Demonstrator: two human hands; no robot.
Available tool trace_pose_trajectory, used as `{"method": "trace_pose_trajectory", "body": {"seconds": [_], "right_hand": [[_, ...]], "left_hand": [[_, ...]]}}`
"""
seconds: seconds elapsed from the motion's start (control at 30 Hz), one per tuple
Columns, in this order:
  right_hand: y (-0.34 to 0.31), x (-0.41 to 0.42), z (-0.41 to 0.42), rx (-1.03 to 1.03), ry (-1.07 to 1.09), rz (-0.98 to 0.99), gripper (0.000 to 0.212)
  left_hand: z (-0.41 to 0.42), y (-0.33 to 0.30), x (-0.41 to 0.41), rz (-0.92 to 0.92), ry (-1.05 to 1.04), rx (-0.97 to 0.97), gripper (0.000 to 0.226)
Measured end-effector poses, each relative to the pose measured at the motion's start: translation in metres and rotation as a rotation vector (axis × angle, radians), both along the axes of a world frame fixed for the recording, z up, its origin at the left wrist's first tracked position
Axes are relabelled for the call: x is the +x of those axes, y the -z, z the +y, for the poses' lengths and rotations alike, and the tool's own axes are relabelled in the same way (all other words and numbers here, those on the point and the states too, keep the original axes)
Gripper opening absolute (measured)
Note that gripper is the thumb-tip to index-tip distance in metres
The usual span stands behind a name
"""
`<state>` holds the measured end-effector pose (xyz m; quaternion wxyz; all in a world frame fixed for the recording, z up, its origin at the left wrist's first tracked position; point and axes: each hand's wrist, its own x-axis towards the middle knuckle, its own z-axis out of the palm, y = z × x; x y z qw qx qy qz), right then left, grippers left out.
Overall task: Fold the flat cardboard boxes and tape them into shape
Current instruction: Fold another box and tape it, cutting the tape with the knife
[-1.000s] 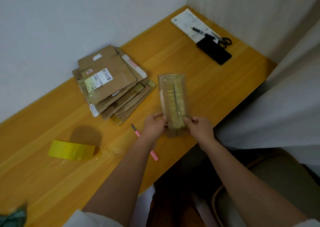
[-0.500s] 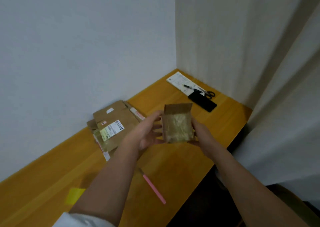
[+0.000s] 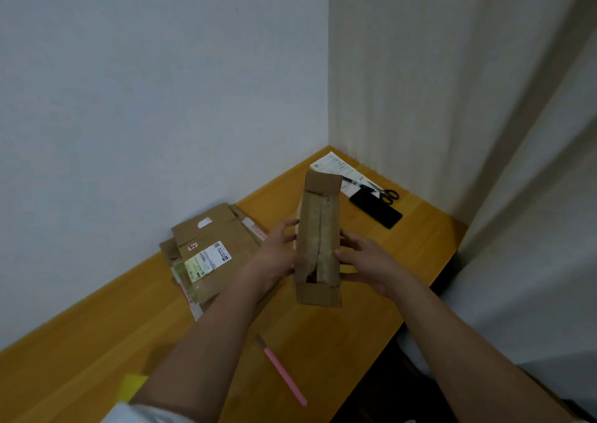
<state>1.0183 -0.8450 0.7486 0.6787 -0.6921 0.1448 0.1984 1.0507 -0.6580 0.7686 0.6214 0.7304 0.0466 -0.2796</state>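
- I see the roll of yellow tape (image 3: 130, 387) at the near left of the worktop (image 3: 413, 238), partly hidden by the left forearm.
- The stack of flat cardboard boxes (image 3: 210, 254) lies on the worktop against the far wall, left of both hands.
- A pink cutter (image 3: 284, 372) lies on the worktop near me, between the two forearms and touching neither.
- My left hand (image 3: 277, 251) is on the left face of the folded box; its fingers are spread and fairly straight, and the fingertips press the cardboard.
- The folded box (image 3: 318, 238) is held above the worktop between the hands. Its long axis runs from near to far, with a taped seam along the face turned to the camera. The end flaps at the near and far ends look unsealed.
- My right hand (image 3: 365, 258) is on the right face, fingers curled round the edge in a grip.
- Both hands are on the box. I judge the left hand the nearer one to the tape, which the next seam requires.
- A paper sheet (image 3: 332, 166), scissors (image 3: 389, 194) and a black phone (image 3: 376, 209) lie at the far right corner.
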Motion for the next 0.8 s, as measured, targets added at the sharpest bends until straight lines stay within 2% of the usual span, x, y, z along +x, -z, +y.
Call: {"method": "trace_pose_trajectory", "body": {"seconds": [0.13, 0.2, 0.27, 0.37, 0.43, 0.6, 0.67, 0.8], "right_hand": [[0.011, 0.025, 0.001, -0.064, -0.032, -0.097, 0.067], [0.019, 0.044, 0.000, -0.059, -0.050, -0.137, 0.070], [0.028, 0.066, -0.005, -0.063, -0.073, -0.164, 0.071], [0.037, 0.100, -0.022, -0.131, -0.107, -0.202, 0.068], [0.044, 0.125, -0.039, -0.201, -0.142, -0.228, 0.066], [0.062, 0.183, -0.070, -0.296, -0.240, -0.237, 0.066], [0.069, 0.203, -0.071, -0.323, -0.303, -0.258, 0.066], [0.085, 0.238, -0.056, -0.387, -0.400, -0.287, 0.075]], "left_hand": [[-0.020, 0.016, 0.012, -0.240, 0.024, 0.302, 0.105], [-0.027, 0.024, 0.025, -0.311, -0.010, 0.403, 0.109], [-0.036, 0.033, 0.042, -0.339, -0.072, 0.424, 0.100], [-0.056, 0.042, 0.077, -0.235, -0.245, 0.373, 0.065], [-0.074, 0.049, 0.107, -0.176, -0.355, 0.393, 0.050], [-0.110, 0.066, 0.160, -0.126, -0.479, 0.487, 0.041], [-0.112, 0.069, 0.174, -0.078, -0.548, 0.474, 0.040], [-0.101, 0.072, 0.194, -0.046, -0.582, 0.397, 0.020]]}}
